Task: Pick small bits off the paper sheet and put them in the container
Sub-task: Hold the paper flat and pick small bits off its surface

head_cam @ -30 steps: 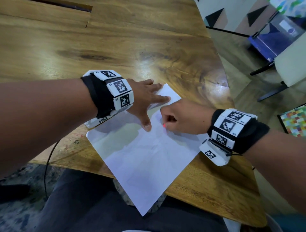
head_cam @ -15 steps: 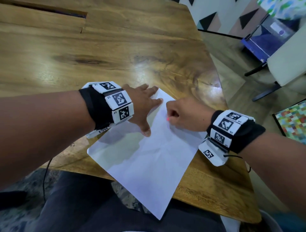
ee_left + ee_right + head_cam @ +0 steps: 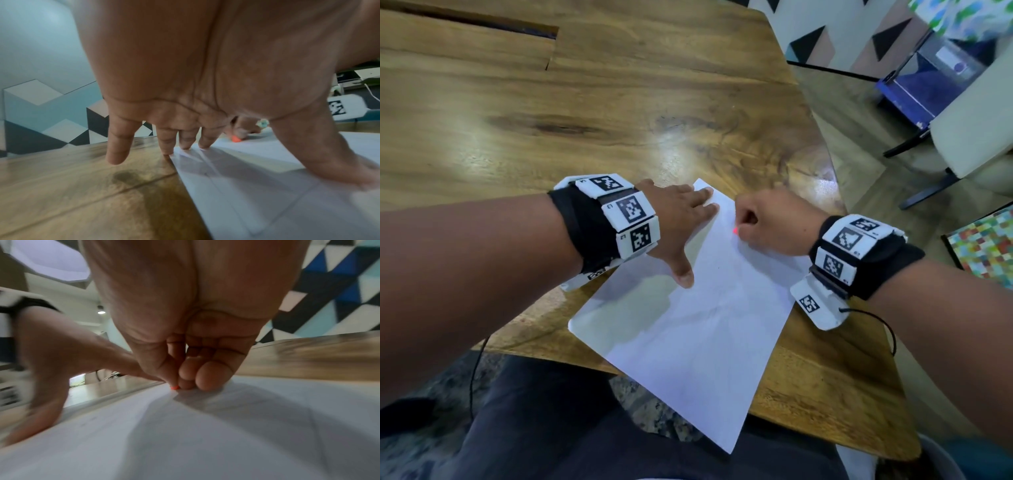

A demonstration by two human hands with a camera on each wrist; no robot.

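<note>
A white paper sheet (image 3: 688, 335) lies askew on the wooden table (image 3: 619, 113), its near corner hanging past the table edge. My left hand (image 3: 681, 219) lies flat on the sheet's far corner with fingers (image 3: 185, 142) spread and thumb out. Just to its right, my right hand (image 3: 739, 229) is curled, fingertips down on the paper. It pinches a small orange bit (image 3: 735, 231), which also shows in the left wrist view (image 3: 235, 139) and the right wrist view (image 3: 174, 387). No container shows in any view.
The table edge (image 3: 835, 192) runs close behind my right hand. Beyond it on the floor stand a pale chair (image 3: 976, 137), a blue box (image 3: 928, 85) and a multicoloured mat (image 3: 986, 246). A dark slot (image 3: 482, 22) cuts the tabletop at far left.
My right hand has slid with the orange bit toward the sheet's far corner, away from my left thumb. My left hand stays flat on the paper.
</note>
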